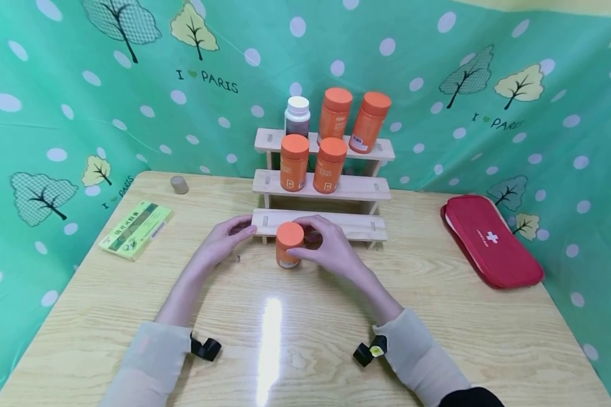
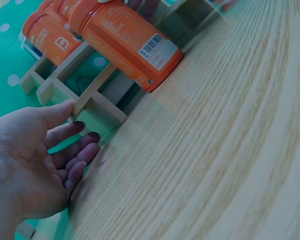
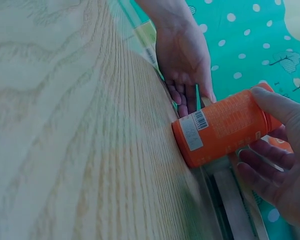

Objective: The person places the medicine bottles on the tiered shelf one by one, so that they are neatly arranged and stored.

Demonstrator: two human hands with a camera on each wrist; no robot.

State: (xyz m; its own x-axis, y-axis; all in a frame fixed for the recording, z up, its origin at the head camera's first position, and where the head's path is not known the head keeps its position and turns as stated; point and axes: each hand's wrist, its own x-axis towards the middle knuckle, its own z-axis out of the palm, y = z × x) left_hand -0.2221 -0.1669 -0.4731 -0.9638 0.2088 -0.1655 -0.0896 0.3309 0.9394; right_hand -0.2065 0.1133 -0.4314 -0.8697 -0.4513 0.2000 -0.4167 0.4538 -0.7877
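My right hand (image 1: 331, 249) grips an orange bottle (image 1: 288, 249) near its lid, thumb on the near side and fingers behind. In the right wrist view the bottle (image 3: 220, 127) stands upright with its base at the tabletop, a barcode label low on its side. It is in front of the lowest step of a wooden tiered stand (image 1: 336, 225). With thumb and fingers, my left hand (image 1: 221, 240) pinches the left end of that step; the left wrist view shows the thumb on the board's end (image 2: 85, 100).
Two orange bottles, one of them left (image 1: 294, 164), stand on the middle step. The top step bears a white-capped bottle (image 1: 297, 116) and two more orange ones. A green box (image 1: 136, 229) and small grey cylinder (image 1: 179, 185) lie left; a red first-aid pouch (image 1: 491, 240) lies right.
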